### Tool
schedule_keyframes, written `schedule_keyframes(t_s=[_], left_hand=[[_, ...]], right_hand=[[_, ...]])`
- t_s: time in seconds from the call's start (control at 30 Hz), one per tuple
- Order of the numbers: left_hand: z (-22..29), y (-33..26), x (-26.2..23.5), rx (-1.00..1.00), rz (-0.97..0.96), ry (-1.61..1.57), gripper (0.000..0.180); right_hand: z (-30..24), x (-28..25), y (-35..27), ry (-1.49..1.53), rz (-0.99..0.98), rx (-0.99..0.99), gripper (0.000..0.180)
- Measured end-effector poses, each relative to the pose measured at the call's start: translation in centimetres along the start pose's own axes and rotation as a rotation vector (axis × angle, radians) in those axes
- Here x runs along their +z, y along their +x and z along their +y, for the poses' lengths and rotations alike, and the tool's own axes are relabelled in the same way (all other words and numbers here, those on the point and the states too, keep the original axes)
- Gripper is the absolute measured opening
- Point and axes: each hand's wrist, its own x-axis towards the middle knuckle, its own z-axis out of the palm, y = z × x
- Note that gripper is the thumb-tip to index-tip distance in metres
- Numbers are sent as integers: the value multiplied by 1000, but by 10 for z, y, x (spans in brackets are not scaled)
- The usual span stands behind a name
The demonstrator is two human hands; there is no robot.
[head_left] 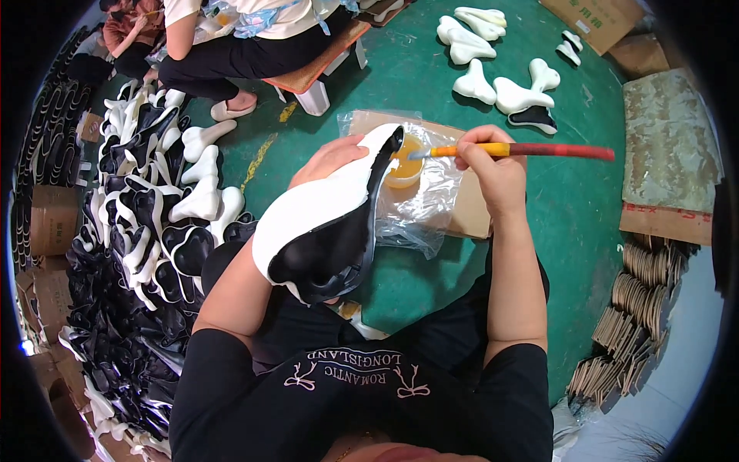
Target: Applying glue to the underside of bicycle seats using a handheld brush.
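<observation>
My left hand (329, 159) is closed on the far side of a white curved shell (312, 208) with a glossy black inner side, long and narrow at its far end. The shell is tilted above my lap, and most of those fingers are behind it. In my right hand (494, 171) is a paintbrush (550, 150) with a yellow and red handle, held level and pinched near its front. Its bristle end lies over a clear tub (402, 181) of amber liquid, close to the shell's narrow end. Plastic film (423, 219) lies under the tub on a cardboard box (469, 204).
White and black shells (142, 192) are heaped at left, with a pile of black pieces (115, 339) nearer. Several white pieces (493, 85) lie on the green floor (573, 208) at far right. Another person (262, 46) sits on a stool (315, 96) ahead. Cardboard stacks (623, 339) stand at right.
</observation>
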Motion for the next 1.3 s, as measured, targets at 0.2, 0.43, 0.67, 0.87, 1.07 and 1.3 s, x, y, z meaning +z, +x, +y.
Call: schedule_keyframes(t_s=[0.2, 0.43, 0.67, 0.87, 1.07, 1.3], left_hand=[[-5, -3, 7, -35, 24, -101, 42], [2, 2, 0, -52, -11, -103, 46], [-26, -2, 7, -62, 22, -115, 54], [-18, 5, 5, -14, 35, 20, 52], [-17, 5, 6, 39, 23, -2, 48], [-8, 6, 4, -8, 19, -55, 44]], right_hand=[[7, 0, 2, -102, -30, -54, 6], [0, -2, 0, 40, -127, 19, 6], [41, 4, 9, -432, -89, -77, 13], [21, -4, 12, -44, 14, -64, 10], [9, -1, 2, 218, -223, 43, 7], [-1, 1, -7, -14, -340, -100, 6]])
